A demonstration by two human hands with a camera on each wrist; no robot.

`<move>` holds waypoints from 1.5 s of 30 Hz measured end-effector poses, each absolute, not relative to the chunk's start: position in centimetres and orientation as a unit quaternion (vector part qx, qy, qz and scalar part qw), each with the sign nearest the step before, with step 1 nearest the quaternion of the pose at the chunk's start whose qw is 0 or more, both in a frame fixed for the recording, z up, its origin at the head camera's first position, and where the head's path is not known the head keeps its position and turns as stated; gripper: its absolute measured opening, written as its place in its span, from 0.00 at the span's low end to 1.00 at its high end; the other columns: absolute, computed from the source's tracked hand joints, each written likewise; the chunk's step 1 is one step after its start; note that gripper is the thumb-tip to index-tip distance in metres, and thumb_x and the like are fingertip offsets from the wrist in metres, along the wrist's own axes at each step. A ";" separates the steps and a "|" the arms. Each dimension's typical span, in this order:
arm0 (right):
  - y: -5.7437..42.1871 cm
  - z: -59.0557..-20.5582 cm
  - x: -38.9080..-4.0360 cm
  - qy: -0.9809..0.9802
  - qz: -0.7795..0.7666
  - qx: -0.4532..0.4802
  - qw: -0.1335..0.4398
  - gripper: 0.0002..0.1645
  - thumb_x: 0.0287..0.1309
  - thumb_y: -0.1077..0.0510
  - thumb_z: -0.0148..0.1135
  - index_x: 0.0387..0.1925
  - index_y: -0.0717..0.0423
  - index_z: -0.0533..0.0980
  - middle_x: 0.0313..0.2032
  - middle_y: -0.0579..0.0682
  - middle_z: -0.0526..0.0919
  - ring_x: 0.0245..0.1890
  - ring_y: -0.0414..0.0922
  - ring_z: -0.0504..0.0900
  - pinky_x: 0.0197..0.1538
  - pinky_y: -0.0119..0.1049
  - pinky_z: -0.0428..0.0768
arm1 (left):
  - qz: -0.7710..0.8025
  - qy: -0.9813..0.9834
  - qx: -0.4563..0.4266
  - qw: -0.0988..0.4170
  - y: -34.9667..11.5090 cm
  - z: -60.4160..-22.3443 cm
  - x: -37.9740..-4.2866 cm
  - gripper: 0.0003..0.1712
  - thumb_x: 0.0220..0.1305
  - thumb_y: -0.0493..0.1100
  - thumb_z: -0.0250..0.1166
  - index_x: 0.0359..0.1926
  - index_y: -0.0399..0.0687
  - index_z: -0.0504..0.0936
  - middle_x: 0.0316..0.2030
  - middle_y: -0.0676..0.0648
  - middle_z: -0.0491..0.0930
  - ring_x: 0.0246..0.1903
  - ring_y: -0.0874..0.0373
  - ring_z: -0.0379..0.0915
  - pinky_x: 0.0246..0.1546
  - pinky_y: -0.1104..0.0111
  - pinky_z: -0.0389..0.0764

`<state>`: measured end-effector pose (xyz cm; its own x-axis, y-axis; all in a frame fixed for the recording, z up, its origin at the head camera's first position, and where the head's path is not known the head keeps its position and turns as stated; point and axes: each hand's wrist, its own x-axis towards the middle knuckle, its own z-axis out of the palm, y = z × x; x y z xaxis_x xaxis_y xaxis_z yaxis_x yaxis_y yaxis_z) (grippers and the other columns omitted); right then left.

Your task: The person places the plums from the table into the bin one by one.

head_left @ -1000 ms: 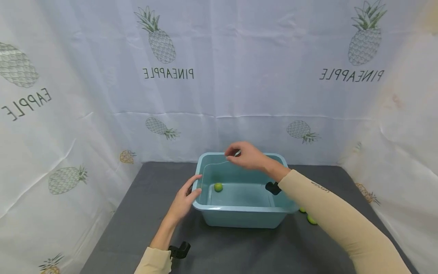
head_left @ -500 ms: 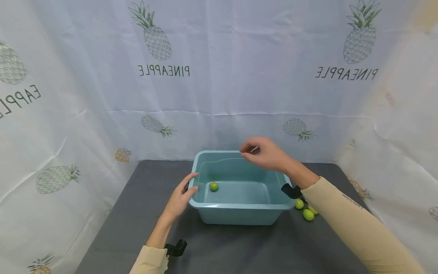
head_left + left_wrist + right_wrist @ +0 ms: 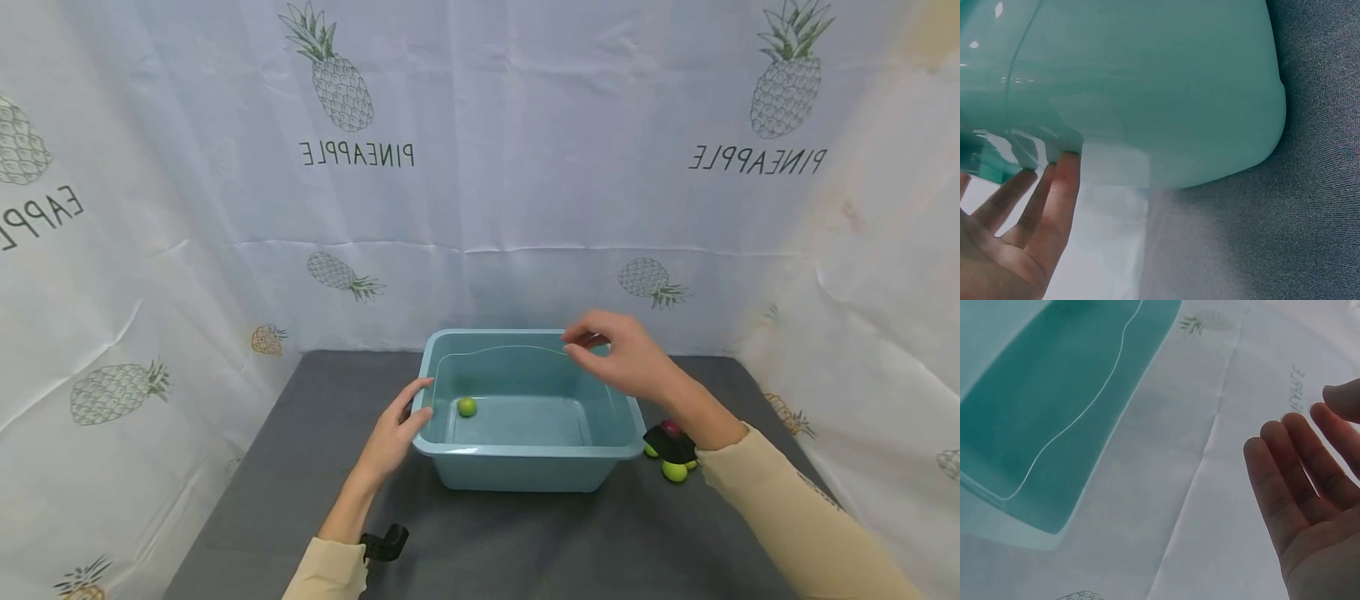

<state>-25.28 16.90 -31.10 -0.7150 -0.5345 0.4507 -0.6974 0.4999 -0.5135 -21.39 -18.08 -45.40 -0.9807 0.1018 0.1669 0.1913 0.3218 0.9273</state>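
Note:
A light blue plastic basin stands on the dark grey tabletop. Inside it, near the left end of its floor, lies one small green fruit that looks like a lime. My left hand touches the basin's left rim. In the left wrist view, its fingers reach up with their tips against the basin's outer wall. Above the back right corner of the basin hovers my right hand, thumb and fingers loosely bent and apart. Nothing shows in it in the right wrist view, where the fingers are extended.
Right of the basin, partly behind the right wrist's black camera, lie small green fruits, something yellow and a dark red round fruit. White cloth printed with pineapples hangs behind and at both sides of the table.
My right hand has moved right, from above the basin's back middle to its back right corner. The left hand stays at the rim, and the green fruit remains in the basin.

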 end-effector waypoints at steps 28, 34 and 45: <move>24.5 -35.6 -21.7 -0.896 0.372 0.183 0.162 0.10 0.62 0.53 0.62 0.44 0.48 0.81 0.42 0.44 0.82 0.38 0.32 0.79 0.41 0.29 0.76 | -0.580 -0.808 -0.103 0.014 -18.2 -44.9 -21.2 0.26 0.71 0.51 0.54 0.68 0.64 0.63 0.69 0.44 0.58 0.61 0.46 0.66 0.52 0.52 0.70; 25.5 -36.1 -20.7 -0.893 0.392 0.160 0.153 0.12 0.62 0.57 0.61 0.46 0.55 0.80 0.43 0.51 0.82 0.37 0.31 0.79 0.39 0.28 0.76 | -0.573 -0.813 -0.100 -0.002 -17.6 -42.2 -19.9 0.27 0.73 0.44 0.52 0.70 0.52 0.61 0.69 0.39 0.56 0.60 0.43 0.65 0.51 0.53 0.71; 28.6 -40.5 -22.0 -0.888 0.394 0.124 0.199 0.11 0.62 0.57 0.62 0.45 0.55 0.80 0.41 0.51 0.82 0.37 0.27 0.75 0.41 0.21 0.71 | -0.574 -0.813 -0.095 0.014 -18.3 -45.5 -21.6 0.26 0.72 0.50 0.54 0.68 0.66 0.63 0.70 0.45 0.57 0.61 0.46 0.65 0.53 0.51 0.69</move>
